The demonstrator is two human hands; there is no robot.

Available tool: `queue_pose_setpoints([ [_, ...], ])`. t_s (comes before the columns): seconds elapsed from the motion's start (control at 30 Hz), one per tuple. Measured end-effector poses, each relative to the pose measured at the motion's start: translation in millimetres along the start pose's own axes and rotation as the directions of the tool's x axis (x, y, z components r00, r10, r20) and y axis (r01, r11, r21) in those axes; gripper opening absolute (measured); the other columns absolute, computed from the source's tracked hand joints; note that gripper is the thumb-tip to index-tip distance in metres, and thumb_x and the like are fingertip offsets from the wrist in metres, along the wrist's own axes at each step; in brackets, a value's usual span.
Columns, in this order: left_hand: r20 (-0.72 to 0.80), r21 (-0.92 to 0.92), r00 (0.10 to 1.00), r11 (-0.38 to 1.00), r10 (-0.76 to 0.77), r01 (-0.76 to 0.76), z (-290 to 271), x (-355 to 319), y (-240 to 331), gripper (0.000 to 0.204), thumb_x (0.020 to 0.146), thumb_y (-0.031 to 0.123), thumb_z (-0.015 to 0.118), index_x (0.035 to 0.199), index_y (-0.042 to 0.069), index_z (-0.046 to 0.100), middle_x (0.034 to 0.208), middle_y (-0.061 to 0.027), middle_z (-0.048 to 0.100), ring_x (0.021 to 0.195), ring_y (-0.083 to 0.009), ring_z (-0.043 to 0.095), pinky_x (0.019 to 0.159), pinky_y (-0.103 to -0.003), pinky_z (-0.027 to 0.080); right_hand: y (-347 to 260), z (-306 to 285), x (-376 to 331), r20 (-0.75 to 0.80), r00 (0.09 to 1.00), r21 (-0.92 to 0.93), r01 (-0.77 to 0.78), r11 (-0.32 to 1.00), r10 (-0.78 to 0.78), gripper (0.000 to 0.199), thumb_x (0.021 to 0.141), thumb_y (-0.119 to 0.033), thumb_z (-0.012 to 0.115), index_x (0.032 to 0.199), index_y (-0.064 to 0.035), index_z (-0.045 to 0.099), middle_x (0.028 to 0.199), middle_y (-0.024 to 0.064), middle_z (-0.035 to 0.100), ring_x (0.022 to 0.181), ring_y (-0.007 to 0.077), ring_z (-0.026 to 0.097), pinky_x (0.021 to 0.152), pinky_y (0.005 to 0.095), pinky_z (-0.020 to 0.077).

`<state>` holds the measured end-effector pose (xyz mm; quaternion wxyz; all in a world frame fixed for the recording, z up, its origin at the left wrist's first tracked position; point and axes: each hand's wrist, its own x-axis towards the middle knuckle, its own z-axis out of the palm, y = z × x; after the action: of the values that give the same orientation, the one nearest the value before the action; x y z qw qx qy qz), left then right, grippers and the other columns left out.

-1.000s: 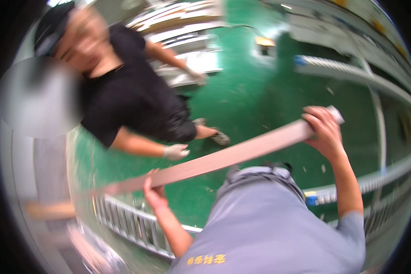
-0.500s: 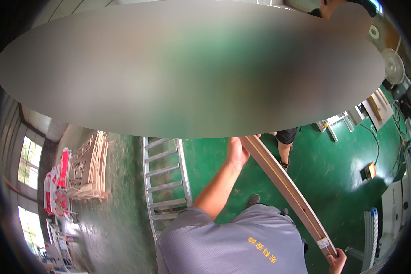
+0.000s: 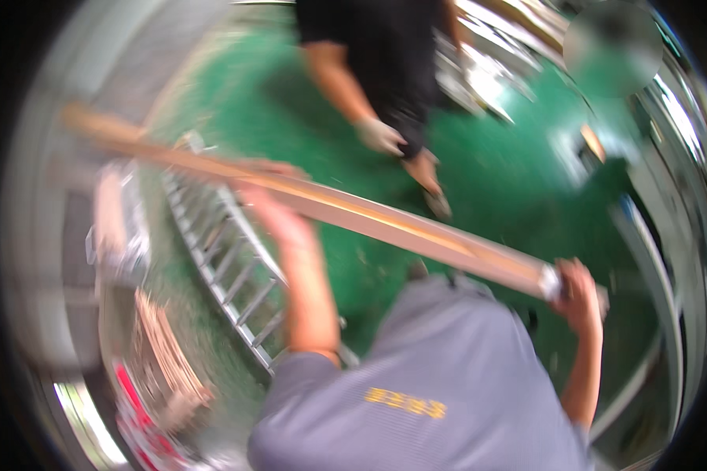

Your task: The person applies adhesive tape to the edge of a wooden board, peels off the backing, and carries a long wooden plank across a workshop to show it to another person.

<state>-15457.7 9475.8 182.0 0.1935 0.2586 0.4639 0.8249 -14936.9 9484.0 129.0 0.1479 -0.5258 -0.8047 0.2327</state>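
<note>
A long, pale brown channelled board (image 3: 401,223) spans the view in front of my body, slanting from the far left down to the right. My left hand (image 3: 269,182) is wrapped round it left of its middle, blurred by motion. Close to its right end, my right hand (image 3: 578,292) grips the board beside a small white label (image 3: 549,282). An orange-brown strip shows along the groove on its upper face. The board's far left end is smeared.
A metal ladder (image 3: 226,275) lies on the green floor (image 3: 353,263) to the left. Stacked wood strips (image 3: 165,349) sit beyond it. A person in black (image 3: 377,71), wearing a light glove (image 3: 380,136), stands ahead, beyond the board. Metal profiles (image 3: 479,74) lie behind that person.
The board has swung from a steep slant to a flatter one across my front. My right hand has risen and my left has moved leftward. The view has turned, and the person in black shows more.
</note>
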Motion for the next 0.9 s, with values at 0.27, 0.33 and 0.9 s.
queue_pose_setpoints([
  [0.27, -0.028, 0.009, 0.992, 0.993, -0.119, 0.12, -184, 207, 18, 0.039, 0.103, 0.033, 0.039, 0.097, 0.0, 0.06, 0.09, -0.0099, 0.064, 0.082, -0.0217, 0.064, 0.08, -0.035, 0.057, 4, -41, -15, -0.184, 0.974, 0.14, -0.11, 0.984, 0.135, 0.074, 0.054, -0.001, 0.088, 0.125, -0.0068, 0.068, 0.111, 0.0088, 0.067, 0.101, 0.0276, 0.064, 0.089, 0.037, 0.0545],
  [0.33, -0.028, 0.042, 0.992, 0.991, -0.123, 0.124, -184, 204, 6, 0.039, 0.103, 0.033, 0.039, 0.097, 0.0, 0.06, 0.09, -0.01, 0.064, 0.082, -0.0215, 0.064, 0.079, -0.034, 0.057, 4, -50, -14, -0.22, 0.97, 0.147, -0.068, 0.987, 0.099, 0.074, 0.055, 0.001, 0.087, 0.126, -0.0064, 0.068, 0.111, 0.008, 0.066, 0.099, 0.0247, 0.066, 0.086, 0.0345, 0.0561],
  [0.9, -0.015, 0.031, 0.979, 0.979, -0.201, 0.202, -214, 234, 0, 0.041, 0.104, 0.037, 0.039, 0.097, 0.003, 0.06, 0.09, -0.0103, 0.067, 0.085, -0.0227, 0.067, 0.081, -0.036, 0.058, -6, -55, -17, -0.257, 0.964, 0.113, -0.046, 0.993, 0.074, 0.073, 0.059, 0.0, 0.086, 0.13, -0.007, 0.067, 0.118, 0.0086, 0.067, 0.101, 0.0237, 0.068, 0.088, 0.033, 0.0572],
])
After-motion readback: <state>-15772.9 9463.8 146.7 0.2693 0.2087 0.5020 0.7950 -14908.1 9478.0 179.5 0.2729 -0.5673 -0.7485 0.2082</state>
